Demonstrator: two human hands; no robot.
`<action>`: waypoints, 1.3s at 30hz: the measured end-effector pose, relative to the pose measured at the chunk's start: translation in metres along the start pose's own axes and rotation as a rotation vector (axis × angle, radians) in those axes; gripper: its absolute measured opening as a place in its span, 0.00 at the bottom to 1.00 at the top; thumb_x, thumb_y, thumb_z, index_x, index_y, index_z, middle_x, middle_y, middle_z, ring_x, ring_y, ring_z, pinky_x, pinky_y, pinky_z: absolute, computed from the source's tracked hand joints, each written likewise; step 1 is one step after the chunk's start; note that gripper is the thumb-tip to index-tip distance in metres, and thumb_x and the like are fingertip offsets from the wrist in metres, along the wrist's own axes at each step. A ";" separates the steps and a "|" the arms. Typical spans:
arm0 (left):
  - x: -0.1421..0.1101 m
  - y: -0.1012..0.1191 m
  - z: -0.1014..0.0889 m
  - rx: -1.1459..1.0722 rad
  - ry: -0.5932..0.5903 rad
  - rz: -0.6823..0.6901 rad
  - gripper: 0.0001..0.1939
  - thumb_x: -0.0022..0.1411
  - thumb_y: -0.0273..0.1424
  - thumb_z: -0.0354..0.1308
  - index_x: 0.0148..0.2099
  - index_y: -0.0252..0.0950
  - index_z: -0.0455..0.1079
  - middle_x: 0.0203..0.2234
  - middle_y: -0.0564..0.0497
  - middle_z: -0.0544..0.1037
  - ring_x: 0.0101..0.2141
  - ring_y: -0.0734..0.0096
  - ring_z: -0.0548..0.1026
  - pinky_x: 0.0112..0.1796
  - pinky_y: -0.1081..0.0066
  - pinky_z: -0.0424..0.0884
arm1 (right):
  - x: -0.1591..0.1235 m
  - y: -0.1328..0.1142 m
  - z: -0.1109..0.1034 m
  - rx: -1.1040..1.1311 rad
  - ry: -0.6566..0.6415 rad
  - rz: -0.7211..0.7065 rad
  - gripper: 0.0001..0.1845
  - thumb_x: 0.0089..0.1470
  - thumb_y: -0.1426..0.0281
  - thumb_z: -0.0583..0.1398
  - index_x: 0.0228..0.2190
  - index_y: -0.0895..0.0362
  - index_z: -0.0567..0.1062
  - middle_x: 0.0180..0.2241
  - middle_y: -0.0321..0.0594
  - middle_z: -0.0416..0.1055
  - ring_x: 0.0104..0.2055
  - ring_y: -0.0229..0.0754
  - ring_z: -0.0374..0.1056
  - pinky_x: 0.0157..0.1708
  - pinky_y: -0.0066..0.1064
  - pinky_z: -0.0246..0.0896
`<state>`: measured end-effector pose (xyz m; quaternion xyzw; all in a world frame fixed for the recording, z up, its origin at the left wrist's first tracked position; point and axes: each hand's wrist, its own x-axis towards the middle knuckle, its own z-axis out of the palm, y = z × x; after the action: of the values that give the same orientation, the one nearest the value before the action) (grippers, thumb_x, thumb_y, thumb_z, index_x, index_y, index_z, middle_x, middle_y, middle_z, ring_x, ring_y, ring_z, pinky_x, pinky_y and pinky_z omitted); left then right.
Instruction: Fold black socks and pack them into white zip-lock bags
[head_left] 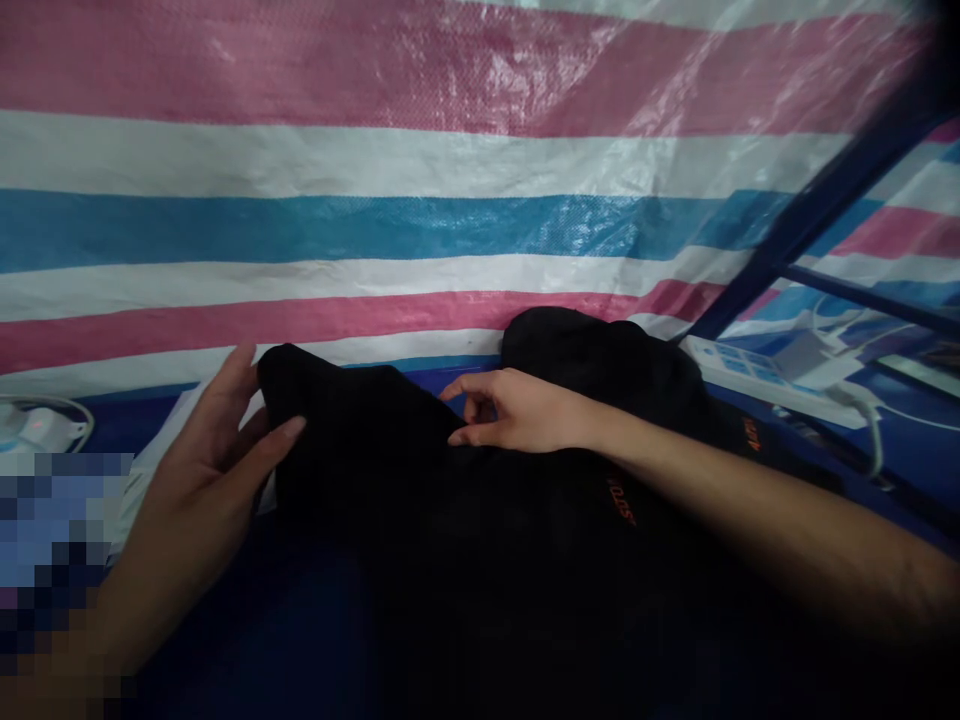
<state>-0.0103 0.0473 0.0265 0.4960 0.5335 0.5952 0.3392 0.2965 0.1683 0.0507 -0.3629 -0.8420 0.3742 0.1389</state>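
Observation:
A black garment (480, 500) with small orange lettering lies spread over a dark blue surface in front of me. My left hand (217, 450) rests at the garment's left corner, fingers stretched out, thumb lying on the cloth. My right hand (517, 410) lies on top of the garment near its middle, forefinger and thumb curled toward each other in a loose pinch on the fabric; the other fingers are tucked. A second bunch of black cloth (600, 355) rises behind the right hand.
A pink, white and blue striped tarpaulin (420, 190) forms the wall behind. A white power strip (765, 375) with a plugged cable lies at the right beside a dark blue metal frame (817, 200). A white device (37, 425) sits at the far left.

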 end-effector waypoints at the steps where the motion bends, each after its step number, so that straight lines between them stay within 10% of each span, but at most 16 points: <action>1: 0.001 -0.001 -0.001 -0.030 0.000 0.011 0.49 0.70 0.42 0.76 0.84 0.63 0.55 0.83 0.53 0.61 0.79 0.44 0.65 0.75 0.45 0.65 | 0.002 0.002 0.003 0.036 0.019 0.003 0.21 0.60 0.61 0.76 0.51 0.57 0.85 0.34 0.34 0.80 0.32 0.38 0.74 0.32 0.30 0.66; 7: -0.004 -0.017 -0.004 0.237 -0.072 -0.028 0.63 0.71 0.49 0.74 0.86 0.70 0.29 0.88 0.53 0.38 0.82 0.34 0.55 0.74 0.35 0.67 | 0.008 0.017 0.016 0.117 0.234 0.065 0.08 0.63 0.67 0.68 0.36 0.55 0.74 0.29 0.31 0.72 0.29 0.36 0.67 0.30 0.30 0.61; 12: 0.002 -0.039 -0.017 0.962 -0.196 0.470 0.46 0.79 0.57 0.55 0.88 0.54 0.41 0.86 0.46 0.51 0.81 0.35 0.57 0.79 0.32 0.56 | 0.013 0.032 0.024 0.069 0.306 0.079 0.26 0.64 0.58 0.71 0.23 0.53 0.66 0.23 0.31 0.66 0.26 0.35 0.59 0.28 0.32 0.52; 17: 0.012 -0.041 -0.033 1.252 -0.158 0.613 0.41 0.83 0.51 0.47 0.88 0.46 0.43 0.82 0.38 0.60 0.79 0.36 0.63 0.76 0.34 0.64 | 0.017 0.038 0.023 0.105 0.301 0.040 0.17 0.57 0.62 0.77 0.41 0.53 0.78 0.41 0.38 0.79 0.39 0.42 0.73 0.40 0.35 0.66; 21: 0.017 -0.047 -0.049 1.385 -0.174 0.557 0.42 0.80 0.46 0.45 0.89 0.44 0.40 0.75 0.32 0.70 0.79 0.27 0.61 0.72 0.25 0.66 | 0.018 0.042 0.018 0.189 0.169 0.049 0.27 0.56 0.66 0.76 0.55 0.55 0.79 0.37 0.34 0.77 0.34 0.40 0.71 0.35 0.35 0.66; 31: 0.022 -0.048 -0.032 1.174 -0.275 0.371 0.38 0.76 0.44 0.53 0.82 0.41 0.57 0.68 0.34 0.79 0.69 0.30 0.76 0.69 0.32 0.71 | 0.018 0.033 0.026 0.454 0.207 -0.035 0.26 0.63 0.46 0.72 0.31 0.54 0.75 0.29 0.30 0.66 0.30 0.36 0.60 0.33 0.33 0.55; 39: 0.031 -0.028 -0.024 0.363 0.057 -0.085 0.38 0.77 0.52 0.57 0.82 0.55 0.52 0.61 0.45 0.82 0.45 0.53 0.88 0.40 0.53 0.89 | 0.023 0.041 0.029 0.667 0.350 -0.002 0.23 0.61 0.50 0.75 0.36 0.52 0.72 0.32 0.31 0.70 0.32 0.38 0.65 0.34 0.33 0.61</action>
<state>-0.0455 0.0743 0.0076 0.5090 0.6621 0.4882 0.2535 0.2865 0.1877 -0.0001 -0.3555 -0.6375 0.5602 0.3916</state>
